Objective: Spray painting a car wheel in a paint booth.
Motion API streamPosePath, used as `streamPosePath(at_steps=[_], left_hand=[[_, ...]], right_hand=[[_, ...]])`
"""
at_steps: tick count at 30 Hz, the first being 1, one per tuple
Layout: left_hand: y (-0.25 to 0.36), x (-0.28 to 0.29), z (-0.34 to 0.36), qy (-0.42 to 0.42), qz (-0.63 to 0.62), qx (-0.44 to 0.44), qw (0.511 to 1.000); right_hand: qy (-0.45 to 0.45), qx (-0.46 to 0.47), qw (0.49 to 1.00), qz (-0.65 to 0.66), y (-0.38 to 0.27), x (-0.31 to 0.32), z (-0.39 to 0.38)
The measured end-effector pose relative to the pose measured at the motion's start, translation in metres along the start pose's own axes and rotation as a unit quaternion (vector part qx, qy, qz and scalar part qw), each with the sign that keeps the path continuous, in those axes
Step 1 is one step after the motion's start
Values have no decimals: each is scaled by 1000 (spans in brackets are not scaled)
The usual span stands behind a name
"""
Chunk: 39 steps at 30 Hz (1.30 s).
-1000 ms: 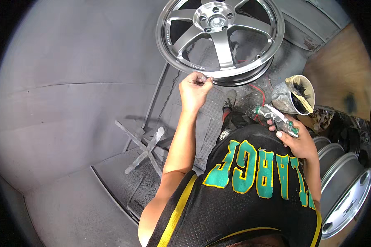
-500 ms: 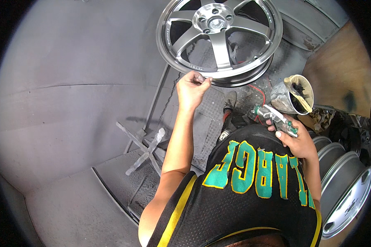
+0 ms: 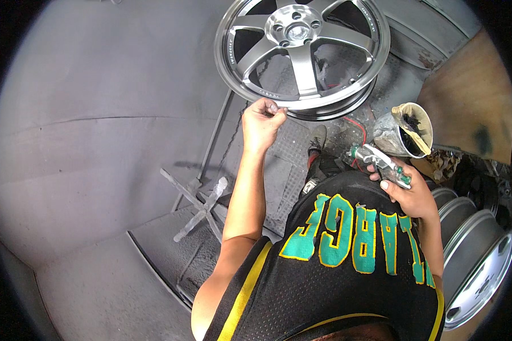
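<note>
A silver six-spoke wheel rim (image 3: 301,71) is raised at the top of the view. My left hand (image 3: 261,125) is at its lower front edge, fingers curled and pinched; whatever they hold, if anything, is hidden. Low on the right, my right hand (image 3: 407,190) grips a small silver tool with green fittings (image 3: 384,166), near my waist. Just above that tool stands a stained bucket (image 3: 389,133) with pale cloth or paper over its rim and dark material inside.
Grey booth walls (image 3: 79,85) surround the left side. A crusted metal cross stand (image 3: 196,213) stands lower left. A wooden board (image 3: 466,96) leans at right, above several wheel rims (image 3: 478,273) lying on their sides. A red hose (image 3: 358,128) runs along the floor past my shoe (image 3: 317,139).
My left hand has slid slightly to the left along the rim's front edge. My right hand and the tool in it have stayed in place.
</note>
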State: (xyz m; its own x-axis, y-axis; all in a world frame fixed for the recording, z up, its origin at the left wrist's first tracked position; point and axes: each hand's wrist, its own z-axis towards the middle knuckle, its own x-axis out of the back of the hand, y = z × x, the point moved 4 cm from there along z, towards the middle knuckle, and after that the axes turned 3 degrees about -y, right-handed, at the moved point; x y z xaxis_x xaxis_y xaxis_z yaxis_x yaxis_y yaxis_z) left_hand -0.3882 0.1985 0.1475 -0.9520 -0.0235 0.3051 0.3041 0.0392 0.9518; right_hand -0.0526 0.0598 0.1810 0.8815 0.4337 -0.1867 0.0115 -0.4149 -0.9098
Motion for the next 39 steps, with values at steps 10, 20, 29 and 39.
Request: streamPosePath(at_steps=[10,20,29,39], left_hand=[[4,-18,-1,31,122,-19,992],[-19,-11,-6,33,-16,-61,997],[-45,-22,-27,71,23,-117,990],[-74,-155,-128,-502,-186,152,831]], right_hand=[[-11,-34,999,-14,-9,5,1],[-54,110,990,-75,-14,-7,21],[-97,50,991,-75,-44,-22,25],[50,11,999,6,26,7,-11]])
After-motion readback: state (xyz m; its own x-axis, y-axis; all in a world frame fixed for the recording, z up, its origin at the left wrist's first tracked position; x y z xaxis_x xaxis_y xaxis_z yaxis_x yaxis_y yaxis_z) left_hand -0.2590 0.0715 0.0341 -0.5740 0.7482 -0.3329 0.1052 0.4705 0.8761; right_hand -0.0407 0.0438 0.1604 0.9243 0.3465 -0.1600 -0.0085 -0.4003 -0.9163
